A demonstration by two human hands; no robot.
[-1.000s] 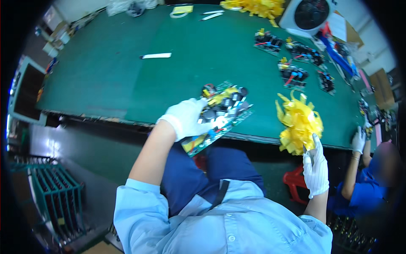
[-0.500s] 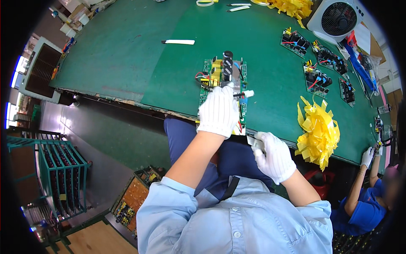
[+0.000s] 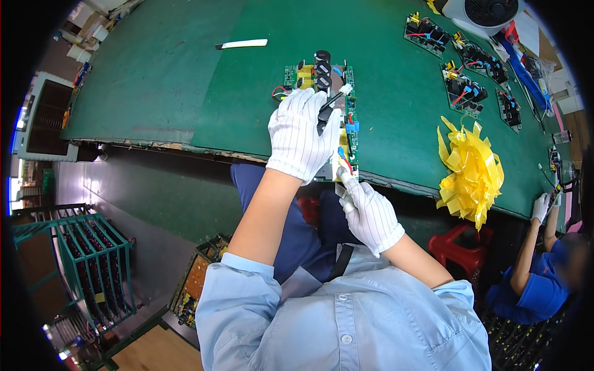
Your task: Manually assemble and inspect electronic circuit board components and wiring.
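Note:
A green circuit board [image 3: 349, 80] lies at the near edge of the green table, carrying black cylindrical capacitors [image 3: 322, 69], yellow-wrapped parts and coloured wires. My left hand [image 3: 302, 133], in a white striped glove, reaches over its left and middle part, fingers and thumb curled on it. A black cable with a white connector [image 3: 346, 89] sticks out beside the thumb. At the board's near end is my gloved right hand [image 3: 372, 216], closed on a small flat silvery piece [image 3: 340, 190] whose kind I cannot make out. Its fingertips are close to a red wire there.
Several similar boards [image 3: 464, 89] lie to the right. A heap of yellow tape strips [image 3: 471, 170] hangs at the table's front edge. A white-handled strip [image 3: 242, 44] lies far left, a fan [image 3: 489, 11] far right. A co-worker's gloved hand [image 3: 541, 207] works at right, near a red stool [image 3: 461, 247].
My right hand has moved left and up to the board's near end with the silvery piece. My left hand has shifted on the board, and the cable's white connector now points upward. The view has shifted.

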